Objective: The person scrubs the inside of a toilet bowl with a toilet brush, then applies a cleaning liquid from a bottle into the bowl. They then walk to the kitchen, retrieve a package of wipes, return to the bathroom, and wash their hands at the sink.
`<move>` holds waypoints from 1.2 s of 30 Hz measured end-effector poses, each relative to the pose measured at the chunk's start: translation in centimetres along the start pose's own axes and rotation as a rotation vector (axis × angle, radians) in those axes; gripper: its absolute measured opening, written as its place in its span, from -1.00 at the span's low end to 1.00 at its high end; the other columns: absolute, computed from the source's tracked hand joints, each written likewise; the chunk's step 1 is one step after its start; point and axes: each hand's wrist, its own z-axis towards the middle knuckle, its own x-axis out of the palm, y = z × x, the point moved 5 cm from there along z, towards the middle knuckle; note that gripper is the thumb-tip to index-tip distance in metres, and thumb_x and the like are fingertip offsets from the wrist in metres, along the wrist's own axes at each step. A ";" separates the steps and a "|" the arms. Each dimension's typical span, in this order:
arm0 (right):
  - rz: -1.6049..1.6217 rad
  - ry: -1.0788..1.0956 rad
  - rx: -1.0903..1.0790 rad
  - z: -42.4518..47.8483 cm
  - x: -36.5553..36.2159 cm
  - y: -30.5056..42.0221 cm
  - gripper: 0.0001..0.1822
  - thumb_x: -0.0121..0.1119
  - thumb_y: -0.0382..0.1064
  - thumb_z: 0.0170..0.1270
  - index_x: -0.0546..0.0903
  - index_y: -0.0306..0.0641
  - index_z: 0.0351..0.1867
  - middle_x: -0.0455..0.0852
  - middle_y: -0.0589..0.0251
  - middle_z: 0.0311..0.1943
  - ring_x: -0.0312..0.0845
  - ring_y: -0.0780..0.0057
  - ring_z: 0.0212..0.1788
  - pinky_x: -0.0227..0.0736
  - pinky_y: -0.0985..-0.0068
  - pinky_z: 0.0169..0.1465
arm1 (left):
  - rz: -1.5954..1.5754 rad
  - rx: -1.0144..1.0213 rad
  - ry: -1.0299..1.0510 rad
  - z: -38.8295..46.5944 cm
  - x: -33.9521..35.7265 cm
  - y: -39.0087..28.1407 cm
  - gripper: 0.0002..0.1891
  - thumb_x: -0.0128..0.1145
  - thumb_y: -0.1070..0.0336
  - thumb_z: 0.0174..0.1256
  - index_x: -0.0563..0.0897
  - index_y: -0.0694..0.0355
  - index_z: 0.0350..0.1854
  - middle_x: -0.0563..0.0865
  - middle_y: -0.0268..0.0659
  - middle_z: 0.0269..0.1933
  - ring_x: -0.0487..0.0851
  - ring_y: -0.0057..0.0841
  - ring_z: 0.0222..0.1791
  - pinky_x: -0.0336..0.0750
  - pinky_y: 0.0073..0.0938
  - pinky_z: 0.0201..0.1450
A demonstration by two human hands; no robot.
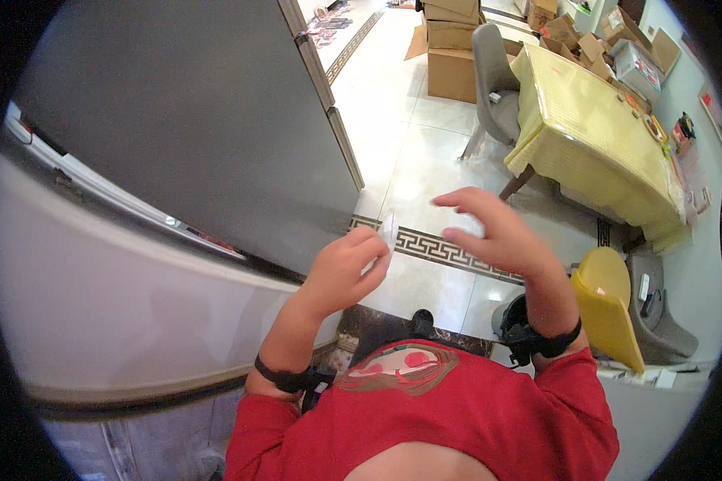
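Note:
My left hand (350, 267) is closed on a small, thin, whitish piece (388, 231), perhaps plastic or paper, that stands up from between the thumb and fingers. To the right of it, my right hand (487, 231) is raised with thumb and fingers apart and nothing between them. A gap separates the two hands, with the tiled floor (430, 288) and its dark patterned border below them. Just left of my left hand is the large grey door panel (216, 120) of what looks like a refrigerator.
A pale curved surface (126, 300) lies at the left. At the right are a yellow chair (604, 294), a grey chair (656, 318) and a bin (508, 315). Farther off stand a table with a yellow cloth (601, 120), another grey chair (487, 78) and stacked cardboard boxes (451, 72).

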 end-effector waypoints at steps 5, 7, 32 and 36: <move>-0.246 0.087 -0.312 10.6 1.2 -4.1 -0.67 0.24 -0.15 0.07 0.57 -0.12 -0.10 0.52 0.05 0.07 0.38 0.08 0.17 0.16 0.13 0.29 | -0.033 0.058 0.085 10.9 -0.2 6.2 -0.90 0.13 0.36 0.12 0.53 0.28 -0.41 0.54 -0.15 -0.36 0.54 -0.20 -0.34 0.45 -0.32 -0.28; -0.360 0.218 -0.163 15.4 0.1 -6.8 -0.76 0.22 -0.17 0.09 0.56 -0.18 -0.22 0.62 0.09 -0.12 0.49 0.16 0.04 0.12 0.10 0.31 | -0.039 0.079 0.098 15.4 -1.2 9.5 -0.89 0.13 0.36 0.11 0.53 0.29 -0.41 0.53 -0.14 -0.36 0.54 -0.20 -0.35 0.45 -0.30 -0.30; 0.350 0.095 0.177 57.8 -22.4 -46.8 -0.78 0.09 -0.17 0.31 0.54 -0.31 -0.35 0.48 0.17 -0.57 0.35 0.45 -0.48 0.30 0.49 -0.35 | -0.419 -0.174 0.237 72.6 2.2 39.3 -0.88 0.03 0.31 0.30 0.54 0.26 -0.29 0.54 -0.28 -0.49 0.48 -0.58 -0.45 0.39 -0.51 -0.35; 0.168 -0.066 -0.122 67.5 -22.7 -47.0 -0.79 0.14 -0.16 0.25 0.54 -0.27 -0.38 0.53 0.13 -0.50 0.42 0.22 -0.51 0.34 0.38 -0.42 | -0.835 -0.368 0.078 75.8 -1.0 46.2 -0.88 -0.02 0.32 0.37 0.53 0.24 -0.28 0.54 -0.45 -0.39 0.43 -0.72 -0.36 0.36 -0.63 -0.28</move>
